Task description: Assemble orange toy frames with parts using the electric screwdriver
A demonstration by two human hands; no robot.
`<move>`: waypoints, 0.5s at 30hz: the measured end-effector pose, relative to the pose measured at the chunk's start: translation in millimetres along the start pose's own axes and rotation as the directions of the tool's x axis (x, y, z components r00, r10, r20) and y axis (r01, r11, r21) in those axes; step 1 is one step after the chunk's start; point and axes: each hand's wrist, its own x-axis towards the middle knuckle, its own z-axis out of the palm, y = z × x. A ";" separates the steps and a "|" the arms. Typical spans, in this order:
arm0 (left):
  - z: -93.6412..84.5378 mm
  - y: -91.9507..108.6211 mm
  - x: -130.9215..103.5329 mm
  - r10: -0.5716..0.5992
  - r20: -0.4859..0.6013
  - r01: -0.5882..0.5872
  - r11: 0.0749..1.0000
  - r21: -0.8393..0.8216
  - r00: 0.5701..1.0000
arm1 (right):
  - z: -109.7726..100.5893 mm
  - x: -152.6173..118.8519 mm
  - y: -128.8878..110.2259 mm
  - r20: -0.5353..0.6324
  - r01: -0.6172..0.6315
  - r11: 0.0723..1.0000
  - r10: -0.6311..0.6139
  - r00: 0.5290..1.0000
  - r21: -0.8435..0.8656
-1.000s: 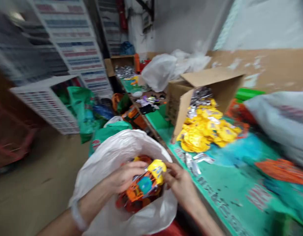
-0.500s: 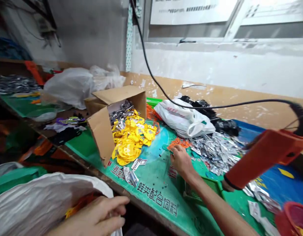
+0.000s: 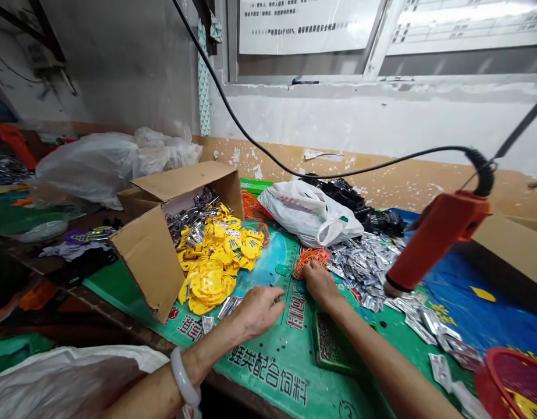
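My right hand (image 3: pixel 319 283) reaches across the green sheet, its fingertips bent down onto a small pile of orange mesh-like pieces (image 3: pixel 312 260); what lies between the fingers is too small to tell. My left hand (image 3: pixel 262 311), with a pale bangle on the wrist, hovers over the sheet, fingers apart and holding nothing. Just left of it are small silver packets (image 3: pixel 228 306) and a heap of yellow pieces (image 3: pixel 211 282) spilling from an open cardboard box (image 3: pixel 152 262). Many silver packets (image 3: pixel 364 265) lie to the right of my right hand.
A red tool (image 3: pixel 438 241) hangs from a black cable on the right. A green tray (image 3: pixel 318 358) sits under my right forearm. A white plastic bag (image 3: pixel 312 212) lies behind. At bottom right stands a red basket (image 3: pixel 495 384); a white sack (image 3: pixel 89 372) is bottom left.
My left hand has moved up and right, from over the white sack to over the green sheet. My right hand stays at the orange pieces. The view has shifted and the red tool appears further left.
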 end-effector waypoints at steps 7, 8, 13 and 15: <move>-6.5 -46.3 46.8 -0.113 -0.222 0.171 0.948 0.267 0.969 | -2.5 -1.3 10.5 -0.180 0.087 0.994 -0.074 0.981 0.063; -8.4 -52.1 51.7 -0.111 -0.246 0.184 0.936 0.299 0.963 | -4.8 -1.9 10.6 -0.236 0.097 0.992 -0.076 0.969 0.081; -11.7 -74.9 72.0 -0.083 -0.271 0.197 0.883 0.425 0.959 | -17.6 -5.5 5.8 -0.488 0.174 0.966 -0.060 0.871 0.190; -9.9 -81.6 78.6 -0.083 -0.248 0.191 0.872 0.450 0.965 | -22.7 -5.3 4.8 -0.541 0.198 0.950 -0.038 0.840 0.241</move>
